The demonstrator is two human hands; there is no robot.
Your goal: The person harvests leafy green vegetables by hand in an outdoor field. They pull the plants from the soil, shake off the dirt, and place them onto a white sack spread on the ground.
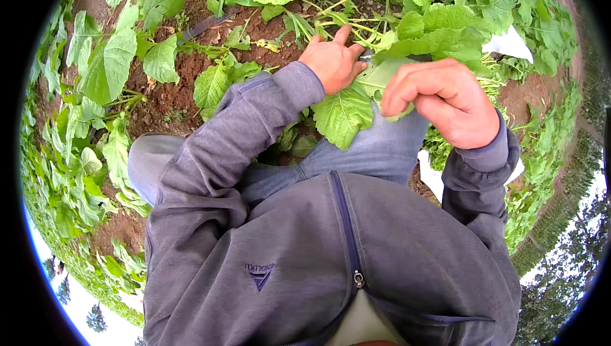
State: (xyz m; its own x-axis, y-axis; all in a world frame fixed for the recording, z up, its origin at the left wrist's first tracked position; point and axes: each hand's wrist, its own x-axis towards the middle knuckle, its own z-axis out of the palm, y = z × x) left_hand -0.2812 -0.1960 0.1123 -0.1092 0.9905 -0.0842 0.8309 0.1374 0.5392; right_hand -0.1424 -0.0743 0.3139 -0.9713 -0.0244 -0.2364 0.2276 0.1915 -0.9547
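Observation:
My left hand [334,62] lies with its fingers spread on the stems at the base of a broad-leaved green plant [377,29], palm down. To its right, my right hand [446,98] is raised over my denim-covered knee, its fingers curled down beside a green leaf [377,81]; whether it grips that leaf cannot be told. A wide leaf [342,117] hangs between my hands over the jeans [377,141]. Its stem end is hidden near my left hand.
More leafy plants [112,62] grow in reddish-brown soil [160,100] to the left and ahead. A pile of green stems and leaves [487,76] lies beyond my right hand, with white sheet-like material [510,45] around it. A dark strip [205,25] lies on the soil.

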